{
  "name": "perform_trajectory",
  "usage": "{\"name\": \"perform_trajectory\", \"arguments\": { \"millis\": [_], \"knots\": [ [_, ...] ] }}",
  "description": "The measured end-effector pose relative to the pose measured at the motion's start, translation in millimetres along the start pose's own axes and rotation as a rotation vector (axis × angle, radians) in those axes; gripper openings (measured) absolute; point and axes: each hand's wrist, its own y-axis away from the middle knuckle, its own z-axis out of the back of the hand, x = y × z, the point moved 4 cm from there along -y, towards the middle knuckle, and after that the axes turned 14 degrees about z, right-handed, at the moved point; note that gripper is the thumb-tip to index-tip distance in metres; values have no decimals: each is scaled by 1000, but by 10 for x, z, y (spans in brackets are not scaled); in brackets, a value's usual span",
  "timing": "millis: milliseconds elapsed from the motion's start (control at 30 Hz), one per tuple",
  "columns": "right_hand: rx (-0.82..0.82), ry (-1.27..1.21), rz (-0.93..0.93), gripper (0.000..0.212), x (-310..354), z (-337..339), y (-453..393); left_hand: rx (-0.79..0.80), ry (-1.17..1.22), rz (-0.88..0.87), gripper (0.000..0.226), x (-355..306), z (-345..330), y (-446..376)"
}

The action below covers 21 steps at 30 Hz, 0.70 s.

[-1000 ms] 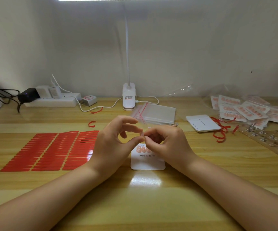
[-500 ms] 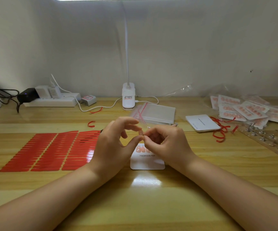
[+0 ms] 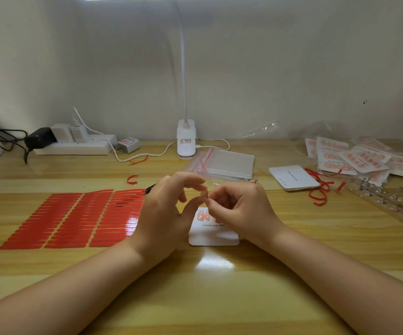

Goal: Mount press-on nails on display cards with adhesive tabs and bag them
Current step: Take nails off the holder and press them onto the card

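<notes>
A white display card [image 3: 213, 234] printed "Handmade Nail" lies on the wooden table in front of me, with pink press-on nails [image 3: 203, 215] stuck along its top. Above the card, my left hand [image 3: 165, 213] and my right hand [image 3: 240, 209] meet fingertip to fingertip. Between thumb and forefinger of the left hand sits a small pale nail [image 3: 205, 195], and the right hand's curled fingers pinch at the same small piece. Red adhesive tab sheets [image 3: 75, 218] lie to the left. A stack of clear zip bags [image 3: 227, 164] lies behind the hands.
A white lamp base [image 3: 186, 141] stands at the back centre, a power strip [image 3: 75, 147] with plugs at the back left. Blank cards [image 3: 293, 177], red peeled strips [image 3: 320, 189], bagged finished cards [image 3: 360, 160] and a nail holder board [image 3: 393, 204] fill the right side.
Both hands have stayed together over the card, shifting only slightly; the pinch on the small nail is unchanged.
</notes>
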Motion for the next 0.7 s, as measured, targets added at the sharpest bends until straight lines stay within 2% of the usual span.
{"name": "perform_trajectory", "arguments": {
  "millis": [200,333,500,600,700],
  "knots": [
    [2,-42,-77,12,8,-14,-9,-14,-32,-28,37,-21,8,10],
    [-16,-79,-132,18,-19,-10,0,-10,-31,-15,28,17,21,-14],
    [-101,-112,-213,12,-82,27,6,-8,-25,37,17,60,9,-45],
    [-171,-76,-232,11,-121,117,-10,21,-24,54,15,74,-6,-46],
    [-204,71,-270,10,-200,224,-23,47,-25,100,16,90,-16,-49]
  ]
}}
